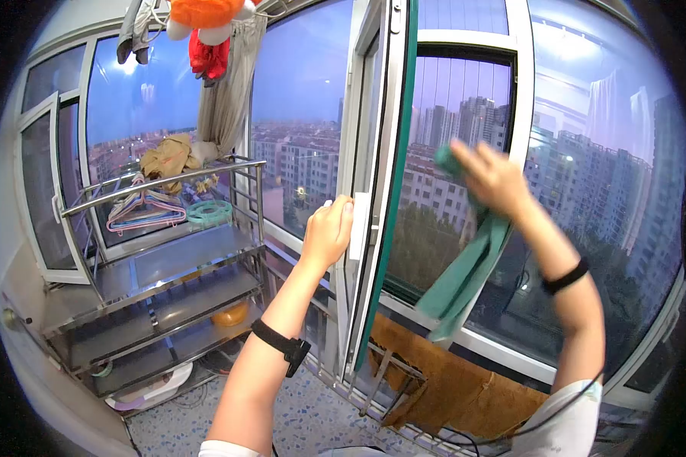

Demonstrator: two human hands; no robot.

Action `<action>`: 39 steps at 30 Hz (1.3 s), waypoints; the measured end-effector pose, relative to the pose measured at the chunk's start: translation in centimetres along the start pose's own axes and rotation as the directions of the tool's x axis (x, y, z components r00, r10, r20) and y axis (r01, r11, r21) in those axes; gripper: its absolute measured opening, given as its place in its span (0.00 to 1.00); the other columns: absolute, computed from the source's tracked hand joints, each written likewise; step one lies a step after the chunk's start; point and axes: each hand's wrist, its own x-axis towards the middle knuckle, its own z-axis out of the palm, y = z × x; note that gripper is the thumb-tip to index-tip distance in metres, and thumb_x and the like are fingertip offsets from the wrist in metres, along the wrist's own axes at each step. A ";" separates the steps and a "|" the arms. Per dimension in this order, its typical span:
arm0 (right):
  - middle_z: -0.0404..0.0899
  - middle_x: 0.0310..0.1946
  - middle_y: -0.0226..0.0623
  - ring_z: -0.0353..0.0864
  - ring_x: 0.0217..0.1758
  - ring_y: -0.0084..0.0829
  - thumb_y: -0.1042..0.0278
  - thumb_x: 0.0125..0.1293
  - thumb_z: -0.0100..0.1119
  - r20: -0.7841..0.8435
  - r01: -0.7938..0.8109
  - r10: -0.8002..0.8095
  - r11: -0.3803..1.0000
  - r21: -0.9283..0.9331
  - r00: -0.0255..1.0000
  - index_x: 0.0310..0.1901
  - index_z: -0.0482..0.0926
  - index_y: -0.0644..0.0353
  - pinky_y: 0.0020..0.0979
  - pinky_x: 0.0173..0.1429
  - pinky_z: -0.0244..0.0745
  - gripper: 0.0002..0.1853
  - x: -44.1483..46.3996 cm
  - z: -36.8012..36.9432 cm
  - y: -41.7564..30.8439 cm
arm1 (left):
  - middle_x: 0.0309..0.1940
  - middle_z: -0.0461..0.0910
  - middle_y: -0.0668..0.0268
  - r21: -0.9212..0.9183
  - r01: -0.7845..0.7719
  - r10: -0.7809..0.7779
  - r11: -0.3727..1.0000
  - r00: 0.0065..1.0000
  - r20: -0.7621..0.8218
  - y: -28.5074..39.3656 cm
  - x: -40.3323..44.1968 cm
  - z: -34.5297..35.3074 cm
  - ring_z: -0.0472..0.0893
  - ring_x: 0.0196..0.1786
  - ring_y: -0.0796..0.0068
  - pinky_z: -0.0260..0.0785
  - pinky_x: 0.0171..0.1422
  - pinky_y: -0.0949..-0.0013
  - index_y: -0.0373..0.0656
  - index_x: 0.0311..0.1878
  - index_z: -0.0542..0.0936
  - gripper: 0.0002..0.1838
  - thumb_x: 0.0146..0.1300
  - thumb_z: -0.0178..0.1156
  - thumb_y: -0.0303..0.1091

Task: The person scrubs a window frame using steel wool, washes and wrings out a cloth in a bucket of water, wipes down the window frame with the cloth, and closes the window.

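Note:
My left hand [329, 232] is closed at a white window handle [360, 228] on the inward-opened window sash [391, 152], which I see almost edge-on. The fingers partly hide the grip. To the right, my right hand [495, 181] is raised and blurred by motion, closed on a green cloth [469, 274]. One end of the cloth bunches at the fingertips, while a long strip hangs below the hand. Behind the cloth lie the window opening and its white frame [521, 99]. A dark band circles each of my arms.
At left stands a metal shelf rack [175, 259] holding clothes hangers [146, 209] and a crumpled brown bag [168, 160]. Below the window, a brown cloth [465, 381] hangs over a rail. An orange plush item [209, 14] and red item [209, 55] hang overhead. A cable runs near my right sleeve.

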 end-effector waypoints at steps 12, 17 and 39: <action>0.78 0.38 0.43 0.81 0.38 0.45 0.69 0.57 0.65 0.404 -0.866 0.771 0.385 0.320 0.492 0.51 0.78 0.58 0.37 0.39 0.76 0.18 -28.2 -4.1 -29.8 | 0.23 0.77 0.52 0.035 -0.087 0.093 0.996 0.968 -0.233 -0.8 -0.3 1.7 0.79 0.30 0.50 0.70 0.36 0.54 0.40 0.34 0.77 0.11 0.67 0.47 0.33; 0.79 0.38 0.43 0.81 0.37 0.45 0.71 0.55 0.65 0.579 -0.914 0.708 0.302 0.271 0.405 0.49 0.78 0.58 0.36 0.39 0.76 0.18 -33.1 -11.7 -31.7 | 0.21 0.76 0.52 0.033 -0.069 0.075 0.997 0.960 -0.271 -1.0 -0.3 2.2 0.79 0.28 0.49 0.69 0.32 0.54 0.41 0.32 0.78 0.12 0.67 0.48 0.34; 0.76 0.37 0.48 0.78 0.40 0.49 0.76 0.53 0.58 0.642 -0.974 0.738 0.220 0.061 0.207 0.50 0.77 0.62 0.37 0.44 0.73 0.20 -41.7 -27.5 -32.0 | 0.19 0.75 0.49 0.126 -0.008 0.037 0.992 0.973 -0.229 -0.8 0.1 2.0 0.77 0.27 0.44 0.67 0.32 0.51 0.41 0.32 0.78 0.18 0.68 0.45 0.42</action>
